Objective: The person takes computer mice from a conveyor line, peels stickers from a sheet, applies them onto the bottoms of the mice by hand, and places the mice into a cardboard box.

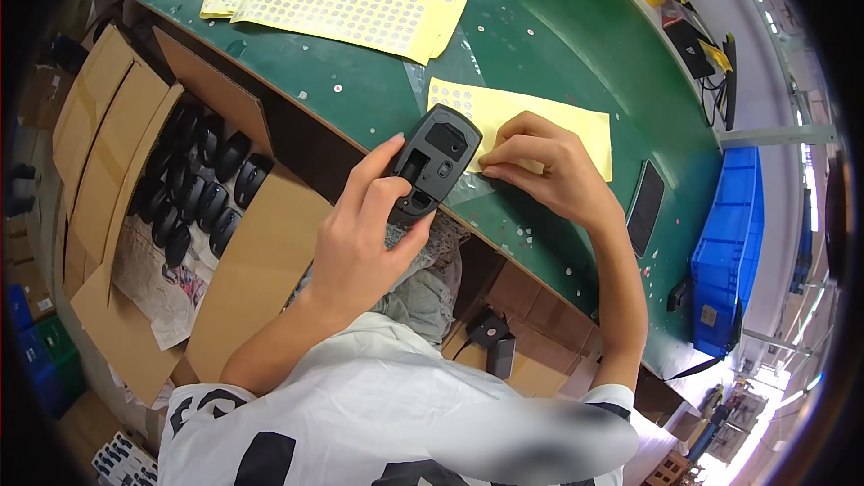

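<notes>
A dark computer mouse, underside up with its battery compartment uncovered, is held in my left hand near the front edge of the green table. To its right, my right hand has thumb and index finger pinched together over the lower edge of a yellow sticker sheet. Whatever may be between those fingertips is too small to make out. Round grey stickers remain at the sheet's left end, beside the mouse.
More yellow sticker sheets lie at the table's back left. An open cardboard box with several black mice stands left. A phone and a blue bin are right. Clear plastic lies by the sheets.
</notes>
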The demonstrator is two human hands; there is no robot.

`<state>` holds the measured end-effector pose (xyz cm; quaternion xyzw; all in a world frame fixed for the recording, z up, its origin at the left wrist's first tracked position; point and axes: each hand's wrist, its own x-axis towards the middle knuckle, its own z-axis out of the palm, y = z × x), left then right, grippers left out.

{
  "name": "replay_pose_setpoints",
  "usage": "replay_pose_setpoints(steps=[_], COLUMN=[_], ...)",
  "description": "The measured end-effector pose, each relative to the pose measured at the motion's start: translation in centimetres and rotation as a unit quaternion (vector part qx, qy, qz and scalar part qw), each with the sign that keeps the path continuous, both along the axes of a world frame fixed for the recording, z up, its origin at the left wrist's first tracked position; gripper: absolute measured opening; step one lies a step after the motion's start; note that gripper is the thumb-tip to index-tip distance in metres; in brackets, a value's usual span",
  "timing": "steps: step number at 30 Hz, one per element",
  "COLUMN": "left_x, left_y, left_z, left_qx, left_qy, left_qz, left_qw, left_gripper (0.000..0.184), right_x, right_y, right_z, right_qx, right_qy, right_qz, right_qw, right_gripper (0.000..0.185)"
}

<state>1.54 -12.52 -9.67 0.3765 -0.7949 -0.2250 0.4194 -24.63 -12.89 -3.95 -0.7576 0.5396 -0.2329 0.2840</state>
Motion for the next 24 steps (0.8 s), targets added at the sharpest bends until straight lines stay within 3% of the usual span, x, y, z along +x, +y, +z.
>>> replay_pose_setpoints(steps=[6,16,21,24], left_x=[0.0,-0.2,-0.1,-0.1], left_y=[0.0,0.3,0.2,0.0], left_z=[0.0,0.2,1.3,1.7], left_qx=[-0.003,-0.007,0.014,-0.040], left_qy=[-0.004,-0.014,-0.051,-0.097], left_qz=[0.000,-0.005,-0.009,-0.006], left_qw=[1.000,1.000,0.999,0.994], left_gripper=[0.040,0.039,0.037,0.036], right_x=[1.1,0.4,0.6,0.8], right_y=[0.1,0.6,0.6,0.6], right_z=[-0.1,0.1,0.4,0.3], right_qx=[0.027,-0.003,0.008,-0.001], right_qy=[0.007,0.022,0.022,0.022], right_qz=[-0.050,-0.004,-0.005,-0.010], right_qw=[0.998,1.000,1.000,1.000], right_gripper=[0.013,0.012,0.011,0.010])
